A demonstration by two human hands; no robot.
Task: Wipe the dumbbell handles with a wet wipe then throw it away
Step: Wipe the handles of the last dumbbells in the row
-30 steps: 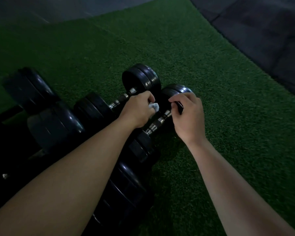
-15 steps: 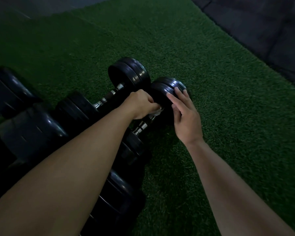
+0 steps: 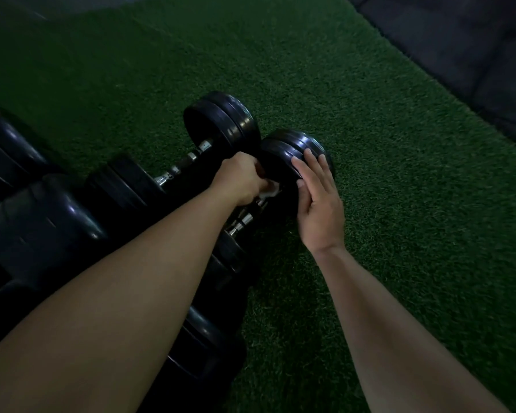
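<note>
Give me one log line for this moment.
left hand: wiping handle with wet wipe | right hand: flat on dumbbell plate | wipe not discarded

dim, underexposed wide-angle view, faint glints on black dumbbell plates [image 3: 221, 120], softly blurred edges

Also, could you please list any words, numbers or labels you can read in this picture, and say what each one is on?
None can be read.
The chrome collars of the far dumbbell's handle carry small dark marks, too small and blurred to read.
The black weight plates, the wet wipe and the green turf show no text.
</note>
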